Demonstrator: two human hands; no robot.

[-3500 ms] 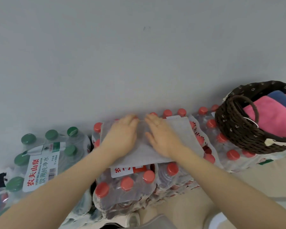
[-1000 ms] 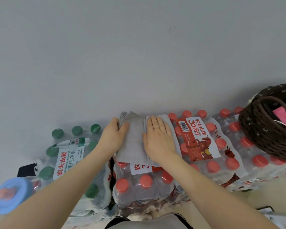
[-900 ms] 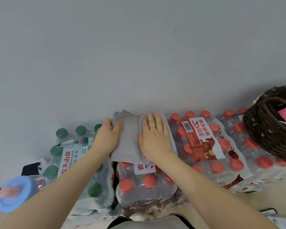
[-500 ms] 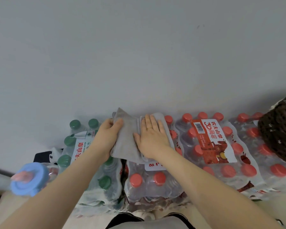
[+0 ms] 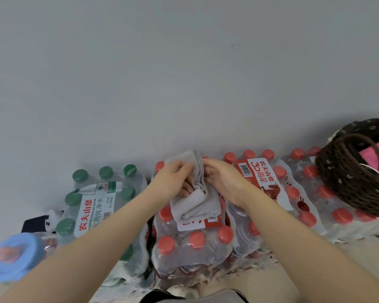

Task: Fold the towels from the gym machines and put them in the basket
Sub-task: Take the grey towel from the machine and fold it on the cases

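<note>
My left hand (image 5: 173,180) and right hand (image 5: 222,180) pinch the folded grey towel (image 5: 196,204) atop red-capped bottles (image 5: 195,243); basket (image 5: 346,182) at three o'clock.

Both forearms bare, reaching fwd from bottom corners & converging at centre. Left hand (image 5: 173,179): back of hand up, fingers curled, thumb on top, gripping left side of the grey towel (image 5: 195,202); a couple fingertips show tucked under the fold. Right hand (image 5: 223,179): back up, wrist slightly bent, fingers curled in pinching towel's right edge; ring on one finger. Hands close together, towel bunched btwn them.
</note>
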